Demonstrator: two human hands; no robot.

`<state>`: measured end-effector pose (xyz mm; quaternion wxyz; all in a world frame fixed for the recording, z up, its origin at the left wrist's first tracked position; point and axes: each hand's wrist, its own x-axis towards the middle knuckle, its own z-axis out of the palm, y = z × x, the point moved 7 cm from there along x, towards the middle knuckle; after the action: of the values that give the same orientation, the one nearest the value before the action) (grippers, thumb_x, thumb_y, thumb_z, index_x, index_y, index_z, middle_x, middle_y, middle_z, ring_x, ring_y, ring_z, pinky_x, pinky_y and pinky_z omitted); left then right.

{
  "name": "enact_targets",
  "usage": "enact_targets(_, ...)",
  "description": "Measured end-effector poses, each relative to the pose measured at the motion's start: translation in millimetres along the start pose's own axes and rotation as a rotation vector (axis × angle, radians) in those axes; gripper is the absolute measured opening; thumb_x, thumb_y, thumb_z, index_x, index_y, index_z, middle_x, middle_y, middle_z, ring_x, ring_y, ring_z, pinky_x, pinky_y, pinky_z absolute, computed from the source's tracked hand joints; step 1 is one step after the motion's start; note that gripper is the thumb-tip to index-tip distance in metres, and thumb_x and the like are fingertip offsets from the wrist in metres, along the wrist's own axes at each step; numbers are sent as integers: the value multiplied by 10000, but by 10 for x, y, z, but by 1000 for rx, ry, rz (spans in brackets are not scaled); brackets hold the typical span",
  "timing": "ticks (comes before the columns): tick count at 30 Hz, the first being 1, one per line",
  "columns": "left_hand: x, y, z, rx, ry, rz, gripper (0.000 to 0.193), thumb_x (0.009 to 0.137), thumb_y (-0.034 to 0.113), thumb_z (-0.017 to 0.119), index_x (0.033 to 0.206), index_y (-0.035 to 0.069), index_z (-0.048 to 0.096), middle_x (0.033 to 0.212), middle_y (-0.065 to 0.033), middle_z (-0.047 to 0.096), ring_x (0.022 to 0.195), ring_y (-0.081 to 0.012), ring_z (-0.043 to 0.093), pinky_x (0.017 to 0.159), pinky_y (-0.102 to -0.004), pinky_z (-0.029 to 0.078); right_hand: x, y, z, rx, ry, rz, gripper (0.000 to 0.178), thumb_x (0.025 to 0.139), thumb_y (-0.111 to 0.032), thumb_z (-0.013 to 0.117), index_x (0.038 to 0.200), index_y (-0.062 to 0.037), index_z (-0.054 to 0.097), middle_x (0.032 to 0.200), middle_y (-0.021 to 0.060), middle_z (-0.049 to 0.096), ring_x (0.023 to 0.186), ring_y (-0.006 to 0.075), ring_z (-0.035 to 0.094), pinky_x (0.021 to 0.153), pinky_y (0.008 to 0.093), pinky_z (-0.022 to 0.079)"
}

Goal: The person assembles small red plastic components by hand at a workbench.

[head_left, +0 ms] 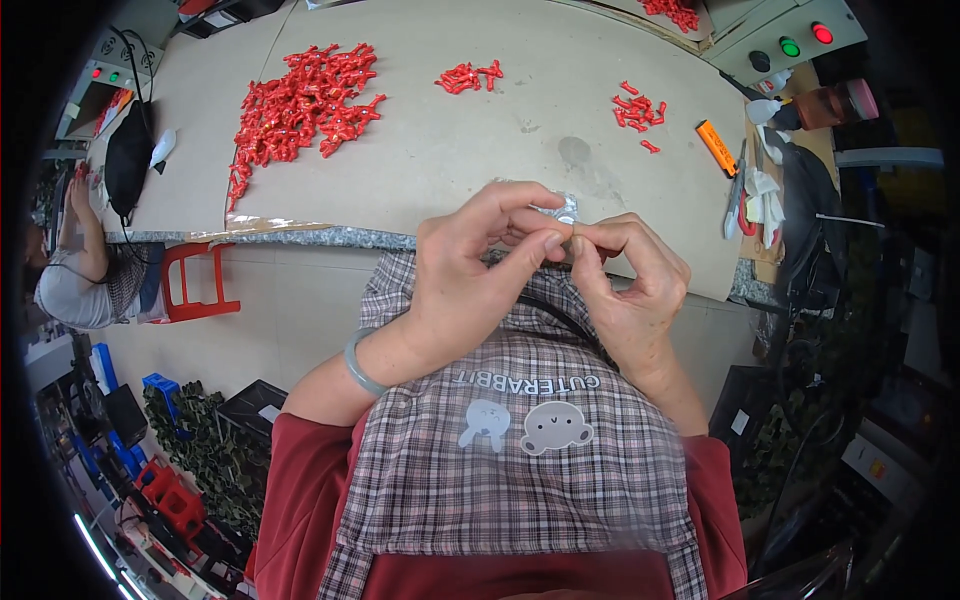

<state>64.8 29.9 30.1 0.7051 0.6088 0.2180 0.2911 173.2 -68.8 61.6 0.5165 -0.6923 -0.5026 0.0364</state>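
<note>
Grey-beige table (pixel 450 150) with a speckled front edge spans the work area; behind it at the right, a control box (pixel 770 45) shows one green and one red light. At the left, another person (pixel 90 280) is seated on a red stool (pixel 200 285).

Both hands are raised at the near edge of the table, their fingertips meeting. Left hand (pixel 470 265): thumb and forefinger brought together, remaining fingers curled. Right hand (pixel 640 280): thumb and forefinger likewise drawn to a point against the left fingertips. Whether either grips an item cannot be told; the contact point is too small and partly covered. Just beyond the fingertips, a silvery item (pixel 566 207) is visible; whether held or lying on the table cannot be determined.

Small glossy red pieces lie on the table, well apart from the hands: a large heap (pixel 300 105) at the left, a small cluster (pixel 462 78) at far centre, and a loose scatter (pixel 632 112) at the right. Near the scatter lies an orange object (pixel 716 148).
</note>
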Motion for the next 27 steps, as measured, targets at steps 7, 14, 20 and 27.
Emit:
enact_targets(7, -56, 154, 51, 370, 7, 350, 262, 855, -65, 670, 1103, -22, 599, 910, -133, 728, 827, -173, 725, 732, -279, 588, -13, 39, 14, -23, 42, 9, 142, 736, 79, 693, 802, -22, 621, 668, 53, 603, 552, 135, 582, 514, 274, 465)
enact_targets(14, 52, -189, 22, -444, -36, -205, 272, 932, -6, 623, 1184, -5, 521, 952, -136, 702, 818, -163, 679, 753, -266, 561, -25, 172, 7, 250, 35, 155, 69, 819, 59, 654, 841, 0, 628, 733, 46, 635, 619, 99, 576, 580, 251, 468)
enact_targets(20, 79, -267, 35, -479, -37, -242, 298, 929, 20, 638, 1201, 15, 514, 927, -124, 690, 807, -154, 663, 745, -263, 544, -51, 172, -1, 256, -10, 165, 74, 843, 53, 647, 897, 3, 659, 759, 48, 650, 637, 100, 582, 587, 248, 468)
enact_targets(27, 87, -233, 29, -456, -31, -168, 257, 940, -12, 606, 1180, -9, 516, 950, -122, 687, 852, -153, 671, 791, -265, 555, 16, 113, 13, 200, -30, 169, 104, 812, -8, 745, 884, -21, 670, 762, 43, 661, 642, 103, 596, 596, 248, 480)
